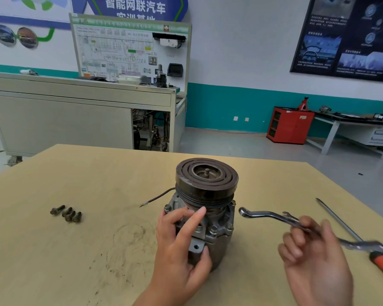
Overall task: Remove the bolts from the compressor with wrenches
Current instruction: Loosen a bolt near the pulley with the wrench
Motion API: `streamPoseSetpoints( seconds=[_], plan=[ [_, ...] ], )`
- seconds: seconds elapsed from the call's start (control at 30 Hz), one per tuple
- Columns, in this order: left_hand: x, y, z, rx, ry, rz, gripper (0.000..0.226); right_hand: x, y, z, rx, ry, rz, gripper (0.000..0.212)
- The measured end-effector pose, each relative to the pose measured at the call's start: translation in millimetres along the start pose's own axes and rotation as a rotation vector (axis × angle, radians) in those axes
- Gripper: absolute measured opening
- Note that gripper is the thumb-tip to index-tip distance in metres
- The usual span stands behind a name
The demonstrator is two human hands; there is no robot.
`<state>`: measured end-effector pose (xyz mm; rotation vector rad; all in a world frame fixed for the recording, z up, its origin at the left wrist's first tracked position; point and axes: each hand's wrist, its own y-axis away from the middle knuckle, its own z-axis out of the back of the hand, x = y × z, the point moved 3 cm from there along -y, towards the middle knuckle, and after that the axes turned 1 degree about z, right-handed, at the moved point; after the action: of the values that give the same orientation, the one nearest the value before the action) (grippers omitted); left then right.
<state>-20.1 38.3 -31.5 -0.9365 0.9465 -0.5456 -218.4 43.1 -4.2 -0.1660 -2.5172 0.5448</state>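
At the left of the wooden table (53,261) lie four loose bolts (66,214), close together and well apart from everything else. More to the middle, a thin dark wire (157,196) with a small metal tip comes out from the compressor (206,208) and rests on the table. The compressor stands upright in the lower middle of the frame, with its dark grooved pulley (207,177) on top. On its flange, bolt heads (213,229) are still in place. The left hand (181,246) grips the housing from the near left side: the fingers lie over the flange and the thumb presses on a lug lower down, so this part of the body is covered. To the right, apart from the compressor, the right hand (312,257) holds a bright wrench (268,216) with curled fingers, and its ring end points toward the compressor without touching it. An open jaw shows just beside the shaft near the fingers; I cannot tell if this is a second wrench. The far end of the tool is blurred and crosses a long screwdriver (341,221), whose orange and black handle is cut off by the right edge. Behind, in the upper left, stands a grey cabinet (75,120) with a diagram board (128,47); at the right stands a red cabinet (290,124).
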Motion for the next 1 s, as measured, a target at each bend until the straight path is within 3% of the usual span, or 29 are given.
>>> streamPoseSetpoints(
  seconds=[0.03, 0.1, 0.13, 0.17, 0.2, 0.3, 0.4, 0.47, 0.8, 0.93, 1.0],
  plan=[
    [-0.1, 0.0, -0.1, 0.001, 0.005, 0.003, 0.067, 7.9, 5.9, -3.8, -0.141, 0.171, 0.046, 0.047],
    [0.2, 0.0, -0.2, 0.008, 0.006, 0.013, 0.066, 13.5, 27.1, -5.6, -0.249, 0.24, 0.047, 0.054],
    [0.7, 0.1, -0.2, 0.012, 0.003, 0.02, 0.065, 18.8, 34.0, -8.2, -0.241, 0.465, 0.164, 0.059],
    [1.0, 0.3, -0.1, 0.016, -0.001, 0.026, 0.063, 3.5, 36.4, -14.8, -0.031, 0.547, 0.138, 0.058],
    [1.3, 0.3, 0.0, 0.019, -0.005, 0.032, 0.062, -6.1, 38.2, -27.4, 0.073, 0.417, -0.008, 0.052],
    [0.8, -0.1, 0.7, 0.023, -0.015, 0.036, 0.059, -15.5, 40.6, -46.3, -0.118, 0.674, -0.05, 0.062],
    [0.4, -0.9, 0.7, 0.022, -0.025, 0.028, 0.058, -21.0, 47.2, -52.4, -0.121, 0.812, -0.145, 0.064],
    [0.1, -1.2, 0.7, 0.022, -0.028, 0.025, 0.057, -24.8, 52.0, -56.0, -0.057, 0.849, -0.179, 0.063],
    [-0.2, -1.2, 1.3, 0.022, -0.041, 0.009, 0.05, -20.8, 49.1, -49.6, -0.096, 0.816, -0.224, 0.067],
    [0.0, -1.8, 0.8, 0.014, -0.034, -0.001, 0.044, -15.7, 40.4, -46.4, -0.111, 0.85, -0.048, 0.079],
    [-0.3, -2.0, 0.7, 0.009, -0.038, -0.003, 0.042, -10.7, 27.3, -40.9, -0.16, 0.809, 0.029, 0.058]
  ],
)
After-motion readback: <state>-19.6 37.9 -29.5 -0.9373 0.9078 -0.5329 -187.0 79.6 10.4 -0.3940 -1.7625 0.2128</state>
